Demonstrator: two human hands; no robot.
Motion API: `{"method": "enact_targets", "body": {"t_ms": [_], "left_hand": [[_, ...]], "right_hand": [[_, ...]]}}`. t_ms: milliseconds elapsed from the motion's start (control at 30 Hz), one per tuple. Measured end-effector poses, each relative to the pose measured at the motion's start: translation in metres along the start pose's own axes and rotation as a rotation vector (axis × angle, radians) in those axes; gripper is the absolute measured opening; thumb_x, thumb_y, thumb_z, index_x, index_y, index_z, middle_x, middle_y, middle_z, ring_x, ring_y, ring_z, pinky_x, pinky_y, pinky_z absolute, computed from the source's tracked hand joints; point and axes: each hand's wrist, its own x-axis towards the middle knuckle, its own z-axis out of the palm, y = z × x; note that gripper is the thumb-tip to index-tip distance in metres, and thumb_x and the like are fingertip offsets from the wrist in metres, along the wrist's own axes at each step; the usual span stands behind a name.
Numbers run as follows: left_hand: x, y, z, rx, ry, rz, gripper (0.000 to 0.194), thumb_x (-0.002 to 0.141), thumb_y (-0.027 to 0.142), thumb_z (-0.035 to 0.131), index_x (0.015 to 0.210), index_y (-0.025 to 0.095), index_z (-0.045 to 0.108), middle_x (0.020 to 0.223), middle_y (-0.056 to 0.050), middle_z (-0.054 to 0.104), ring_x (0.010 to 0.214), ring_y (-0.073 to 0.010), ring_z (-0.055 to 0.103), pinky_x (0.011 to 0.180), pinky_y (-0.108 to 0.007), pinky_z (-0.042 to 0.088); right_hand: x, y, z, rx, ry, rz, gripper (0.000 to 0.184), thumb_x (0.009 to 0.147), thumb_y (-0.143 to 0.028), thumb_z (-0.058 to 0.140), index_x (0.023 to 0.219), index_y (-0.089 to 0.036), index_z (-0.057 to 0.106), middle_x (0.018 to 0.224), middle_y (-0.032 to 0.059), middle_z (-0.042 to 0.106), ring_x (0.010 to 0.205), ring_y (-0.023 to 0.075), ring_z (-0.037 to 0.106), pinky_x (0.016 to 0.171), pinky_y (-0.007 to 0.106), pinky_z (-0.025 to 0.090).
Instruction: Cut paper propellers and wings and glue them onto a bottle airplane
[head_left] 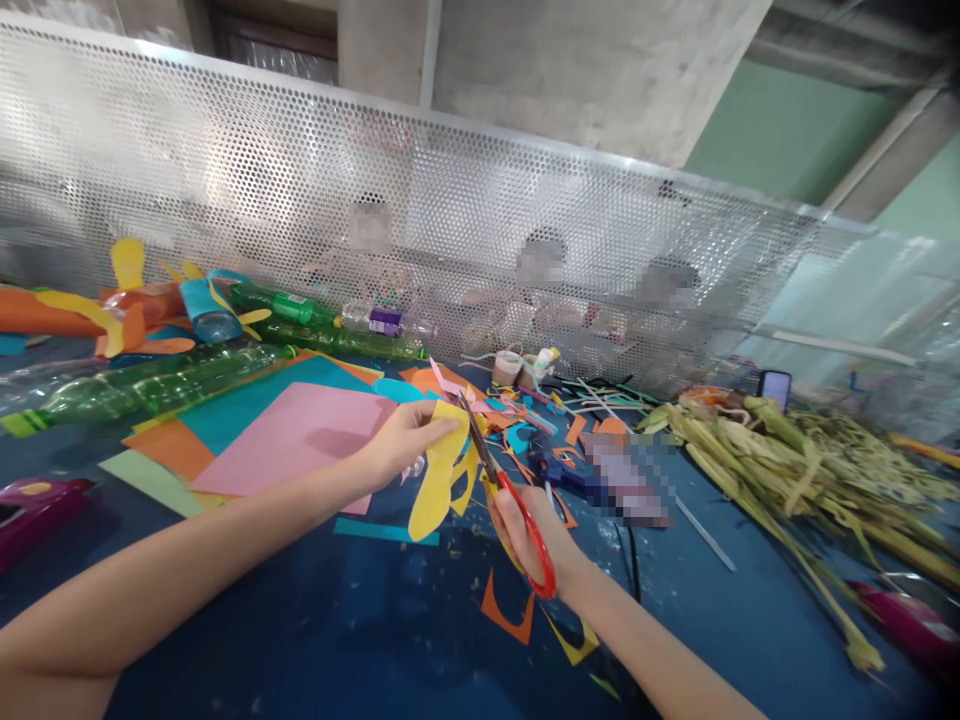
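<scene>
Pinched in my left hand [405,436] is a yellow paper cutout [433,490] with a rounded lower lobe. My right hand [534,530] grips red-handled scissors [541,560], whose blades point up and meet the paper's right edge. A thin yellow offcut hangs between the paper and the scissors. Under my left wrist lies a pink paper sheet [292,435] on top of teal, orange and green sheets. Orange [508,612] and yellow scraps [577,640] rest on the blue table below my right hand.
Green plastic bottles [165,380] and paper-trimmed bottles [214,310] stretch along the left. A dark blue glue gun [562,470] lies right of the scissors. Dried husks [757,470] cover the right side, near a phone [774,388]. Behind a perforated metal panel [465,220] are several people.
</scene>
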Motion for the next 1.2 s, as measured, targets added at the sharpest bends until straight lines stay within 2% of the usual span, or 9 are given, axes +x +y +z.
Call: {"method": "enact_targets", "body": {"t_ms": [167, 333, 467, 600, 733, 833, 900, 1033, 1200], "left_hand": [[0.007, -0.008, -0.005, 0.005, 0.043, -0.044, 0.021, 0.071, 0.035, 0.065, 0.076, 0.014, 0.067, 0.068, -0.002, 0.065, 0.058, -0.0112, 0.057, 0.055, -0.021, 0.043], [0.012, -0.021, -0.006, -0.023, -0.043, -0.039, 0.025, 0.071, 0.033, 0.065, 0.088, 0.015, 0.065, 0.083, -0.005, 0.067, 0.072, -0.0138, 0.061, 0.062, -0.023, 0.045], [0.014, -0.024, -0.007, 0.037, 0.005, 0.015, 0.018, 0.069, 0.026, 0.062, 0.084, 0.017, 0.057, 0.074, 0.001, 0.06, 0.064, -0.0102, 0.055, 0.055, -0.019, 0.04], [0.017, -0.023, -0.009, 0.197, 0.008, 0.0, 0.006, 0.065, 0.017, 0.055, 0.07, 0.016, 0.051, 0.062, 0.005, 0.05, 0.056, -0.0082, 0.048, 0.051, -0.018, 0.035], [0.015, -0.019, -0.014, 0.351, -0.209, -0.049, 0.019, 0.065, 0.014, 0.053, 0.083, 0.017, 0.058, 0.063, 0.004, 0.053, 0.054, -0.0092, 0.047, 0.048, -0.018, 0.033], [0.011, -0.014, -0.015, 0.445, -0.422, -0.029, 0.025, 0.07, 0.022, 0.056, 0.094, 0.019, 0.062, 0.071, 0.0, 0.059, 0.058, -0.011, 0.051, 0.05, -0.019, 0.035], [0.007, -0.012, -0.013, 0.511, -0.459, 0.038, 0.022, 0.074, 0.028, 0.057, 0.093, 0.019, 0.064, 0.076, -0.001, 0.062, 0.063, -0.0115, 0.053, 0.054, -0.02, 0.037], [0.005, -0.011, -0.007, 0.537, -0.365, 0.093, 0.015, 0.074, 0.028, 0.058, 0.082, 0.019, 0.066, 0.075, 0.0, 0.064, 0.063, -0.0113, 0.054, 0.058, -0.02, 0.039], [0.011, -0.017, -0.006, 0.229, -0.139, -0.042, 0.016, 0.07, 0.028, 0.064, 0.08, 0.016, 0.062, 0.069, -0.001, 0.065, 0.063, -0.0124, 0.059, 0.055, -0.021, 0.043]], "right_hand": [[0.007, 0.0, -0.004, -0.088, -0.013, 0.095, 0.047, 0.083, -0.055, 0.041, 0.052, -0.021, 0.033, 0.044, -0.0037, 0.038, 0.04, 0.0097, 0.038, 0.04, 0.022, 0.029], [0.013, 0.004, -0.001, 0.035, 0.018, 0.133, 0.032, 0.079, -0.049, 0.052, 0.07, -0.018, 0.053, 0.063, 0.0031, 0.061, 0.06, 0.0197, 0.062, 0.058, 0.029, 0.048], [0.018, 0.007, 0.002, 0.098, 0.039, 0.086, 0.032, 0.072, -0.039, 0.061, 0.095, -0.018, 0.055, 0.089, 0.0065, 0.067, 0.084, 0.0241, 0.063, 0.076, 0.034, 0.049], [0.022, 0.017, 0.002, 0.14, 0.164, 0.129, 0.022, 0.071, -0.038, 0.06, 0.08, -0.02, 0.05, 0.077, 0.0037, 0.064, 0.071, 0.0219, 0.062, 0.07, 0.035, 0.05], [0.027, 0.035, 0.001, 0.22, 0.286, 0.104, 0.026, 0.07, -0.04, 0.06, 0.075, -0.021, 0.043, 0.071, 0.001, 0.057, 0.067, 0.0195, 0.059, 0.067, 0.034, 0.049], [0.029, 0.042, 0.0, 0.27, 0.257, 0.128, 0.025, 0.07, -0.037, 0.061, 0.077, -0.02, 0.044, 0.065, -0.0018, 0.052, 0.061, 0.0171, 0.056, 0.062, 0.032, 0.047], [0.029, 0.04, 0.0, 0.278, 0.239, 0.156, 0.025, 0.069, -0.037, 0.062, 0.077, -0.02, 0.046, 0.062, -0.0028, 0.051, 0.055, 0.0155, 0.053, 0.057, 0.03, 0.046], [0.027, 0.027, -0.001, 0.321, 0.29, 0.151, 0.03, 0.069, -0.043, 0.064, 0.076, -0.019, 0.047, 0.066, 0.0005, 0.055, 0.059, 0.0171, 0.055, 0.063, 0.033, 0.047], [0.028, 0.011, -0.002, 0.66, 0.265, 0.188, 0.043, 0.071, -0.064, 0.054, 0.071, -0.022, 0.046, 0.076, 0.0078, 0.063, 0.075, 0.0238, 0.063, 0.079, 0.042, 0.048]]}}
